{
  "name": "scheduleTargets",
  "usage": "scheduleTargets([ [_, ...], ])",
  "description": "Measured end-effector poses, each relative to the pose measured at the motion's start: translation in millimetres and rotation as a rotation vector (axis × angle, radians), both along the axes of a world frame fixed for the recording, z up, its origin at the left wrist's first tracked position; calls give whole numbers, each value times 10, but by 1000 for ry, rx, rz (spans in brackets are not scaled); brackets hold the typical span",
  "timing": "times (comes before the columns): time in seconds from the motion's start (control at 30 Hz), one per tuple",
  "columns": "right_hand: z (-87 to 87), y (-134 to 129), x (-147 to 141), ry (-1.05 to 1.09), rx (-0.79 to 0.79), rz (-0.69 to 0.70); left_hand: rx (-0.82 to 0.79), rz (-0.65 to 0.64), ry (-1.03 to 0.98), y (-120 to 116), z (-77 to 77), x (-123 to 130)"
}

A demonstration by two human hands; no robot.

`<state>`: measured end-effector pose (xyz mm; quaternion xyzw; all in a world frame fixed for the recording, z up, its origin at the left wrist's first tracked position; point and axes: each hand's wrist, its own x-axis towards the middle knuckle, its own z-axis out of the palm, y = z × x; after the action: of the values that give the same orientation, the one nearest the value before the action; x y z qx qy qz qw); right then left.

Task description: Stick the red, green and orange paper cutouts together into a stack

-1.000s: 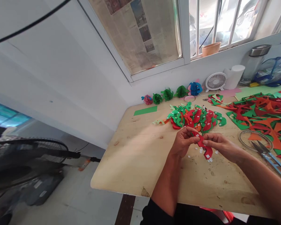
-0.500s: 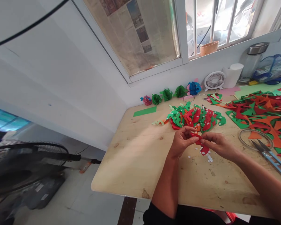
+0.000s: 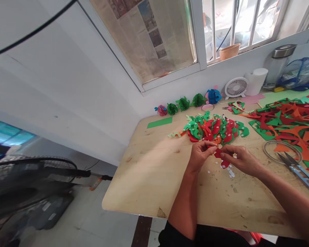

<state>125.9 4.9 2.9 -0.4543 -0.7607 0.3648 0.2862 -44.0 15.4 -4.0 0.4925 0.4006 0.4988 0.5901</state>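
Observation:
A small red cut-out piece [image 3: 217,153], paper or felt, is pinched between my two hands above the table. My left hand [image 3: 201,155] grips its left end between thumb and fingers. My right hand [image 3: 240,158] closes on its right edge with thumb and index finger. Just below lies another red piece [image 3: 225,164] with a pale square on it. Tiny white squares [image 3: 231,172] are scattered beside it on the wood. Behind my hands spreads a heap of green and red cut-outs [image 3: 215,127], many bearing small white squares.
Scissors [image 3: 297,169] and a clear tape-like ring [image 3: 269,147] lie at the right, beside a large pile of coloured scraps [image 3: 293,127]. Folded paper figures [image 3: 183,104], a small white fan [image 3: 236,87] and a glass bottle [image 3: 273,73] line the wall. A green strip [image 3: 159,122] lies on the table [image 3: 144,171].
My fingers have shifted slightly on the red piece, and it now shows at a different angle between them. The surrounding objects stay where they were.

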Motion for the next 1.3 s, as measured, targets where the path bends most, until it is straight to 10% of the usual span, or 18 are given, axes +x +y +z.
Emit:
scheduleTargets([
  [1.3, 21, -4, 4, -17, 7, -24, -182, 8, -133, 57, -75, -36],
])
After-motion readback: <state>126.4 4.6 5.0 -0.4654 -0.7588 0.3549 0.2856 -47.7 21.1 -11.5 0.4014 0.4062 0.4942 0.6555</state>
